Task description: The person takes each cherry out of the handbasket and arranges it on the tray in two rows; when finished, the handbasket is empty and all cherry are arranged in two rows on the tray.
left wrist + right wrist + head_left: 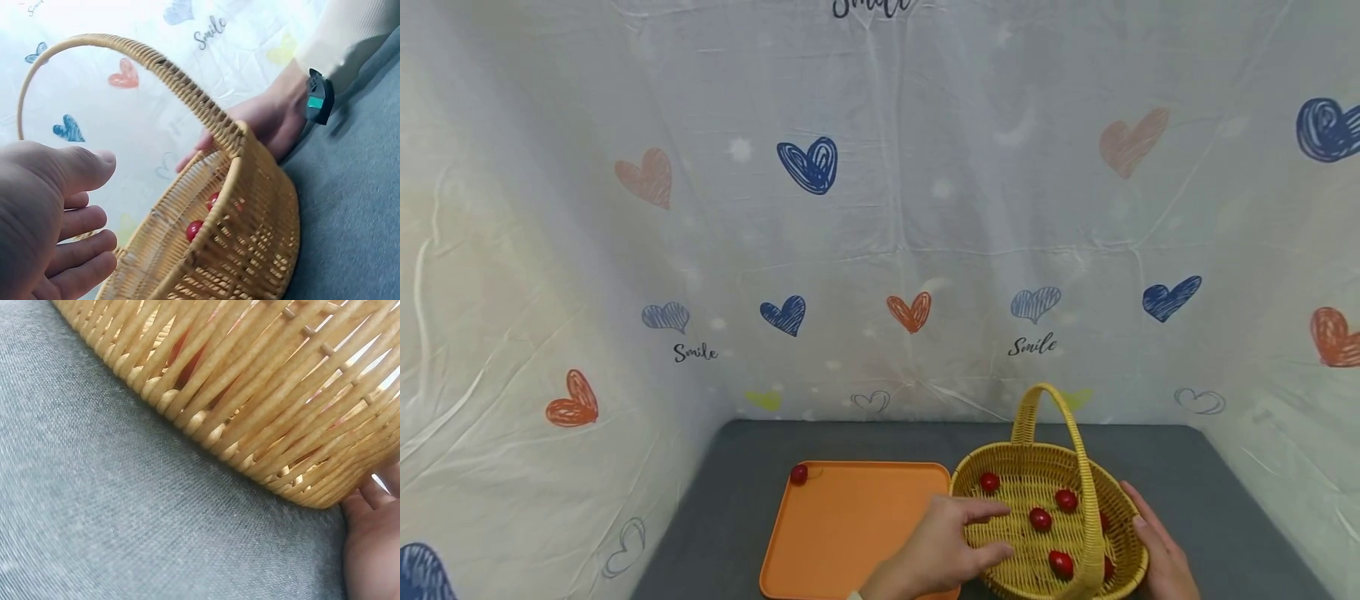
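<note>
A yellow wicker basket (1022, 454) with an arched handle stands on the grey table, holding several red cherries (1040, 519). My left hand (943, 542) reaches over the basket's left rim, thumb and fingers spread apart with nothing between them. In the left wrist view, the same hand (53, 219) shows beside the handle. Against the basket's right side lies my right hand (1165, 554), its fingers fairly straight along the outer wall and its thumb near the rim. The right wrist view shows only part of this hand (375, 537), touching the wicker.
Left of the basket, an orange tray (857, 500) lies on the grey tabletop (715, 517). One stemmed cherry (799, 474) sits in the tray's far left corner. A white sheet (955, 208) printed with hearts hangs behind the table and along both sides.
</note>
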The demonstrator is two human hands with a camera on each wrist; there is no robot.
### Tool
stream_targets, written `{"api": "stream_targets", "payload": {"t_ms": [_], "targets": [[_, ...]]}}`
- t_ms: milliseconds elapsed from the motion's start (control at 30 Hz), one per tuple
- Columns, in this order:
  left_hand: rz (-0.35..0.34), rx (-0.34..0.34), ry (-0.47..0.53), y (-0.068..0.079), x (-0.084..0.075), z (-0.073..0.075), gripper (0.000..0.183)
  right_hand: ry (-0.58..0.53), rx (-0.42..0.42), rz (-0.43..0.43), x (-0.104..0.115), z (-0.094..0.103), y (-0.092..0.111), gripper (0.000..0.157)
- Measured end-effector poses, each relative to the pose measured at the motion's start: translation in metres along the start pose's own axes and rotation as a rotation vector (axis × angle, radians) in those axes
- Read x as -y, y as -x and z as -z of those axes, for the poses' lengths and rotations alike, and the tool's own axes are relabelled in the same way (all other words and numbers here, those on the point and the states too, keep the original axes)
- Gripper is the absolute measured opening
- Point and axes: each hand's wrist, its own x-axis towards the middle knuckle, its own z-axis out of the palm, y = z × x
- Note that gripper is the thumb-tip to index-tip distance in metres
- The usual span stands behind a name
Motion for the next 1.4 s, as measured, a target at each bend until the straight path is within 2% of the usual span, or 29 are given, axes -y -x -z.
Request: {"api": "stream_targets", "payload": {"t_ms": [167,400,500,633,933,1133,1267,1333,1400], "targets": [[0.001,0.018,-0.027,-0.009,-0.003,-0.011,0.039,0.004,0.004,0.001,0.001,0.000,0.000,0.069],[0.103,0.041,-0.001,-0.021,-0.009,-0.026,0.036,-0.003,0.017,0.037,0.001,-0.002,-0.002,0.070],[0.142,0.040,-0.012,-0.027,-0.009,-0.033,0.035,0.022,0.006,0.024,0.001,-0.004,-0.003,0.071],[0.173,0.040,-0.063,-0.036,-0.009,-0.042,0.035,0.044,-0.009,0.001,0.002,-0.005,-0.003,0.072],[0.259,0.092,-0.202,-0.054,-0.010,-0.062,0.032,0.053,-0.016,-0.031,0.002,-0.004,-0.003,0.073],[0.242,0.147,-0.328,-0.064,-0.005,-0.075,0.019,0.048,-0.010,-0.038,0.002,-0.002,-0.003,0.073],[0.227,0.146,-0.397,-0.069,-0.004,-0.083,0.012,0.045,-0.007,-0.023,0.001,-0.001,-0.003,0.072],[0.202,0.138,-0.465,-0.072,-0.004,-0.087,0.008,0.046,-0.008,-0.017,0.000,-0.001,-0.003,0.072],[0.197,0.140,-0.508,-0.074,-0.003,-0.091,0.014,0.044,-0.013,-0.020,0.000,-0.001,-0.003,0.072]]}}
